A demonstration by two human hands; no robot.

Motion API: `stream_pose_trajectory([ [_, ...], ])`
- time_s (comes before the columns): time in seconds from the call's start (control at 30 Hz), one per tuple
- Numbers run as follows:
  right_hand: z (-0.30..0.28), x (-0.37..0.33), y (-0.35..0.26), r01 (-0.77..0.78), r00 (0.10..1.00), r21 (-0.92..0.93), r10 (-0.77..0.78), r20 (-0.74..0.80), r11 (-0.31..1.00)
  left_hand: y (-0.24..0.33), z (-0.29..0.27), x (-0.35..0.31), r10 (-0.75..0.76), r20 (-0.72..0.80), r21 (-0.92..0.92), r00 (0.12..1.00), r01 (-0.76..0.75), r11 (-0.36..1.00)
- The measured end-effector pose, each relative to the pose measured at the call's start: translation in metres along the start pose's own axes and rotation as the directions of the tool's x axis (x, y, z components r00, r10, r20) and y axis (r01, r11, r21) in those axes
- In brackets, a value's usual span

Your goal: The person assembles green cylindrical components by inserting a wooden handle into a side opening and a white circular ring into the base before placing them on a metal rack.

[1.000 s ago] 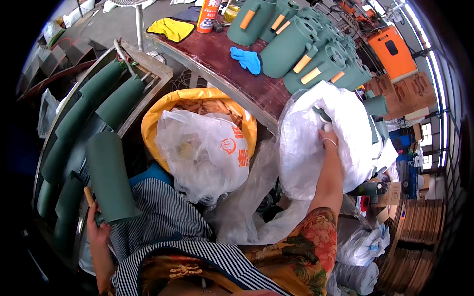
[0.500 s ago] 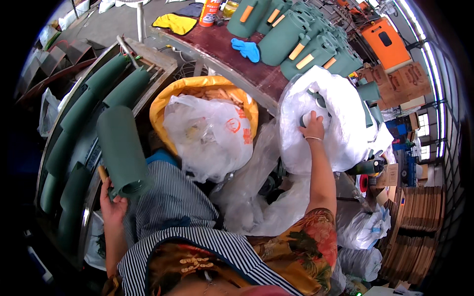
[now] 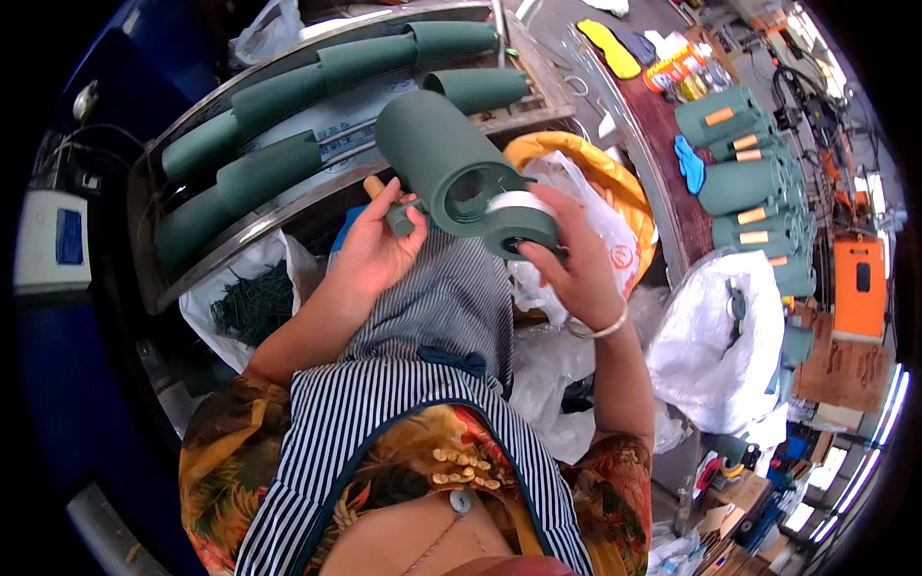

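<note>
My left hand (image 3: 370,245) is closed around the handle of a dark green plastic jug body (image 3: 432,144), which lies tilted with its open, threaded mouth towards me and to the right. A tan grip piece (image 3: 374,185) shows on that handle, beside my fingers. In my right hand (image 3: 581,259), between thumb and fingers, is a round green lid (image 3: 523,230) with a white band at its upper edge. The lid sits right at the jug's mouth, overlapping its rim; whether they touch, I cannot tell.
Several green jug bodies lie in a wooden-edged tray (image 3: 279,206) at the far left. A yellow sack (image 3: 634,182) and a white bag (image 3: 711,355) stand to the right. More jugs (image 3: 754,187), a blue glove (image 3: 689,165) and a spray can (image 3: 675,67) rest on the dark red table (image 3: 653,125).
My right hand has come out of the white bag with the lid and reached the jug. The jug is now in front of me, and the view has turned to the left.
</note>
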State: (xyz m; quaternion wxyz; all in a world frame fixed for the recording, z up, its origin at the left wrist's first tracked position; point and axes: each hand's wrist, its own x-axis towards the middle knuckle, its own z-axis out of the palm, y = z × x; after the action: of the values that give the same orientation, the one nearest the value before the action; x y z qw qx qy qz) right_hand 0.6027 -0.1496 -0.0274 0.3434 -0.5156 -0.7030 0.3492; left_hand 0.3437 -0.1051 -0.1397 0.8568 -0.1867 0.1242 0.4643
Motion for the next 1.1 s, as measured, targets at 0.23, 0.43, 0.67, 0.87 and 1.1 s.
stream_pose_trajectory([
  [0.23, 0.051, 0.062, -0.008, 0.394, 0.911, -0.289, -0.413, -0.007, 0.873, 0.015, 0.005, -0.038, 0.206, -0.051, 0.027, 0.977, -0.205, 0.978],
  [0.43, 0.071, 0.066, -0.017, 0.462, 0.857, -0.332, -0.51, -0.07, 0.822, 0.026, 0.006, -0.047, 0.175, -0.121, 0.054, 0.977, -0.17, 0.984],
  [0.67, 0.069, 0.063, -0.032, 0.51, 0.772, -0.717, -0.621, 0.138, 0.474, 0.028, 0.011, -0.048, 0.176, -0.149, 0.041, 0.973, -0.172, 0.984],
  [0.87, 0.076, 0.046, -0.04, 0.453, 0.837, -0.848, -0.458, 0.298, 0.275, 0.02, 0.017, -0.05, 0.196, -0.124, 0.084, 0.973, -0.186, 0.979],
  [1.1, 0.067, 0.045, -0.04, 0.492, 0.828, -0.81, -0.46, 0.322, 0.32, 0.011, 0.016, -0.05, 0.232, -0.123, 0.115, 0.965, -0.218, 0.969],
])
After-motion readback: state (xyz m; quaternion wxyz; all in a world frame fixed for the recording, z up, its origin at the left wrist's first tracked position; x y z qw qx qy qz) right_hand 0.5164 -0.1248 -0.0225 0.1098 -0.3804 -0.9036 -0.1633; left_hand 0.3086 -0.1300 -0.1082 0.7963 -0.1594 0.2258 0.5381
